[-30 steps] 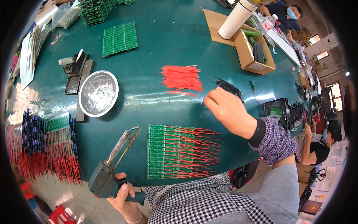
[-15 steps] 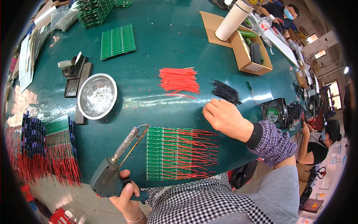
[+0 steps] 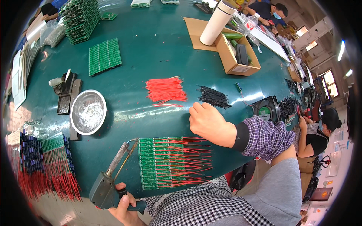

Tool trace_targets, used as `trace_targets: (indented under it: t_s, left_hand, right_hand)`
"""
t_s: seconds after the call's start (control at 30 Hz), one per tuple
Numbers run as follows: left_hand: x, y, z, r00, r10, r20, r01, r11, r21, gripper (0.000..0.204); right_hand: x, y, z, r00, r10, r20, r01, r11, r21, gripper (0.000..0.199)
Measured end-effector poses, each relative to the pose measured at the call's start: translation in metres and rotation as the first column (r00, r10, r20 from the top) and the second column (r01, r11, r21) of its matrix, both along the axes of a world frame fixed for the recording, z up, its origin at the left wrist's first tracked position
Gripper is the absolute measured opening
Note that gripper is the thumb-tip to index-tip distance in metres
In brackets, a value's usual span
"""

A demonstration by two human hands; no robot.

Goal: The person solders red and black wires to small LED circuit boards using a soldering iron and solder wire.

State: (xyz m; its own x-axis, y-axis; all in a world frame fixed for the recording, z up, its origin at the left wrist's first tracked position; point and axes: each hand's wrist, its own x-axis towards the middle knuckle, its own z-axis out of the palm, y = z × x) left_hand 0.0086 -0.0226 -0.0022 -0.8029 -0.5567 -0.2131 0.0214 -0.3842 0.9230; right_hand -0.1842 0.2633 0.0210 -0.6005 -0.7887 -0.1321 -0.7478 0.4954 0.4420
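Observation:
My left hand [image 3: 124,209] is wrapped round the handle of a dark soldering gun [image 3: 103,191], its index finger by the trigger. The gun's bent tip is close to the upper left corner of a green circuit board panel [image 3: 149,164]. Red wires [image 3: 196,162] run from that panel toward the right in a row. My right hand [image 3: 211,122] is closed, knuckles up, just on the near side of a bundle of black wires [image 3: 214,97]. Its fingertips are hidden, so whatever they pinch cannot be seen. Left of the black bundle lies a pile of red wires [image 3: 166,90].
A metal bowl [image 3: 72,120] with silvery bits stands left, beside a dark stand [image 3: 64,103]. Wired boards [image 3: 52,145] are stacked at the left edge. Farther back are another panel [image 3: 105,56] and a cardboard box [image 3: 241,69] with a bottle. A fan [image 3: 266,109] and a co-worker [image 3: 320,132] are at right.
The view has shifted, so the table's things appear farther left and lower. My right hand remains closed by the black wires, and my left still holds the soldering gun near the panel's corner.

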Motion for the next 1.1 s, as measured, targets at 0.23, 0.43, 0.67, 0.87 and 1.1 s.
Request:
trace_targets:
  t_s: [0.23,0.43,0.67,0.87,1.1]
  left_hand:
    - [0.001,-0.002,-0.002,0.999,-0.039,0.002,0.039,0.995,0.087,0.045]
    - [0.002,-0.006,-0.003,0.999,-0.013,0.034,0.008,0.990,0.140,0.046]
    - [0.005,-0.002,0.005,0.990,-0.026,0.141,0.023,0.999,0.024,0.059]
    - [0.005,0.000,0.010,0.943,-0.080,0.322,0.126,0.984,-0.123,0.049]
    - [0.024,-0.003,-0.019,0.935,-0.139,0.326,0.279,0.855,-0.436,0.041]
  right_hand:
    - [0.003,-0.004,0.002,0.999,-0.024,0.040,0.022,0.999,0.042,0.011]
    - [0.015,-0.026,0.005,0.971,0.083,0.224,0.082,0.765,-0.638,0.016]
    - [0.039,-0.062,-0.026,0.943,0.103,0.315,0.211,0.548,-0.810,0.029]
    - [0.041,-0.068,-0.037,0.943,0.110,0.313,0.226,0.477,-0.850,0.030]
    - [0.042,-0.069,-0.037,0.948,0.101,0.301,0.221,0.470,-0.854,0.030]
